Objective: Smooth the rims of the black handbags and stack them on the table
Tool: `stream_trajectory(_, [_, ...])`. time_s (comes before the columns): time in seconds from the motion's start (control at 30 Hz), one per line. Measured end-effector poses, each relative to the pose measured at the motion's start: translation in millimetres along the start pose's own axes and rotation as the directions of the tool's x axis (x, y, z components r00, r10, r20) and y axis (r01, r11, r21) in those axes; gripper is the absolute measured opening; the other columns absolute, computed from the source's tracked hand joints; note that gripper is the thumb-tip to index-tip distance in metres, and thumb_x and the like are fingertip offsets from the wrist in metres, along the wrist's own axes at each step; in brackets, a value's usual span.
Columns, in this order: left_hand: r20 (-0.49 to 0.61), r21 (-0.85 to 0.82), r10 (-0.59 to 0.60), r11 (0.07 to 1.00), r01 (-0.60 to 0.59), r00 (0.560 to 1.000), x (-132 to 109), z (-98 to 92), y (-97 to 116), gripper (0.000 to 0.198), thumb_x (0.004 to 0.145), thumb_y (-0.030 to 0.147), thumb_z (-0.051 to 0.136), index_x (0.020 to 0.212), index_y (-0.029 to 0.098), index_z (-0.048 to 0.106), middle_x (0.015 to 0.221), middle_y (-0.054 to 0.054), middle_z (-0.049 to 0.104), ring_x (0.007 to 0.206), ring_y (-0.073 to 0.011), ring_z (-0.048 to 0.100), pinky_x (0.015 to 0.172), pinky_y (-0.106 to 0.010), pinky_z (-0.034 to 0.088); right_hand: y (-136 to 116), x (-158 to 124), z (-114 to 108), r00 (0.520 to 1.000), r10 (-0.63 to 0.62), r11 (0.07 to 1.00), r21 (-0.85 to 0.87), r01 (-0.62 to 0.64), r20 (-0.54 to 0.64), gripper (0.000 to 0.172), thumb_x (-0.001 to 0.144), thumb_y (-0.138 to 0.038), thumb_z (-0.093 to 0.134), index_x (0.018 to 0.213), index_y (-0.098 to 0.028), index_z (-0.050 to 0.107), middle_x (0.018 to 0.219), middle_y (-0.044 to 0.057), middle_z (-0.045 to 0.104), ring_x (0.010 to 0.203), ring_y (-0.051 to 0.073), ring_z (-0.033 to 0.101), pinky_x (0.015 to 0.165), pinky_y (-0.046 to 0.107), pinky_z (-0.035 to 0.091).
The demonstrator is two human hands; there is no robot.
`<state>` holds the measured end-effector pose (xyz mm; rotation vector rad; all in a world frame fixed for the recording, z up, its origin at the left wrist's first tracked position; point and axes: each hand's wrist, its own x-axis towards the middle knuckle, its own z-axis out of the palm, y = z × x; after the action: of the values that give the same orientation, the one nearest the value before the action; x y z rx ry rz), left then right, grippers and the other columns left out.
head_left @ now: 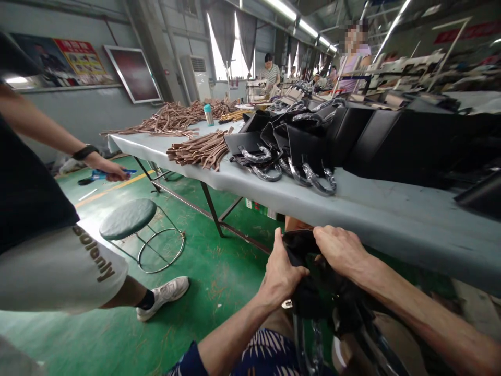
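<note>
Below the table's near edge, both my hands grip a black leather bag piece over my lap. My left hand is closed round its left side, thumb on top. My right hand presses over its upper right part with curled fingers. More black bag material and a wrapped handle hang down below my hands. On the grey table just beyond lie black handbags with plastic-wrapped handles.
A pile of brown leather straps lies on the table's left part, more straps and a teal bottle farther back. A person in black shirt and light shorts stands at the left holding blue scissors. A round green stool stands on the green floor.
</note>
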<state>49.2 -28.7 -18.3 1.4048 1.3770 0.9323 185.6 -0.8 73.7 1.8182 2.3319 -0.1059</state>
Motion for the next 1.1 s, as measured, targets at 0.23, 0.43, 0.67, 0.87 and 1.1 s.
stream_trajectory(0.23, [0.58,0.19,-0.036,0.977,-0.093,0.813,37,-70.2,34,0.049,0.055,0.006,0.055,0.103,0.017,0.055,0.08,0.003,0.059,0.067,-0.0117,0.052,0.052,-0.018,0.036,37,-20,-3,0.993,-0.11,0.991,0.083,0.106,0.045,0.022,0.085,-0.025,0.036,0.078,-0.02,0.056,0.082,0.008,0.063,0.079,0.021,0.061,0.066,0.029,0.04])
stream_trajectory(0.43, [0.608,0.453,-0.165,0.876,-0.168,0.776,25,-79.1,13,0.037,0.059,0.019,0.064,0.095,0.018,0.057,0.076,0.003,0.057,0.068,-0.0137,0.052,0.056,-0.021,0.039,23,-26,48,0.971,-0.215,0.955,0.228,0.188,0.101,0.016,0.083,-0.024,0.04,0.078,-0.021,0.055,0.082,0.006,0.062,0.08,0.019,0.059,0.067,0.027,0.04])
stream_trajectory(0.67, [0.497,0.508,0.153,0.747,-0.429,0.854,-7,-76.1,-6,0.041,0.065,0.021,0.062,0.103,0.023,0.045,0.113,-0.003,0.044,0.093,-0.0169,0.051,0.08,-0.026,0.042,0,-20,54,0.977,-0.105,0.982,0.175,0.073,0.186,0.016,0.081,-0.019,0.041,0.077,-0.018,0.056,0.084,0.011,0.062,0.082,0.024,0.06,0.063,0.029,0.038])
stream_trajectory(0.87, [0.533,0.616,0.081,0.645,-0.452,0.842,-5,-69.9,9,0.046,0.063,0.006,0.046,0.106,0.023,0.046,0.115,-0.004,0.045,0.093,-0.0193,0.054,0.079,-0.028,0.044,-10,-18,47,0.975,-0.052,0.985,0.17,0.015,0.215,0.018,0.082,-0.02,0.04,0.075,-0.019,0.057,0.086,0.011,0.063,0.083,0.025,0.061,0.06,0.029,0.037])
stream_trajectory(1.1, [0.487,0.665,-0.107,0.688,-0.288,0.867,5,-50.8,-2,0.031,0.056,0.009,0.05,0.085,0.018,0.056,0.11,-0.007,0.048,0.088,-0.0229,0.056,0.075,-0.031,0.046,-10,-21,46,0.974,-0.034,0.985,0.17,-0.005,0.225,0.018,0.082,-0.019,0.04,0.075,-0.019,0.056,0.085,0.01,0.064,0.083,0.024,0.061,0.062,0.028,0.038])
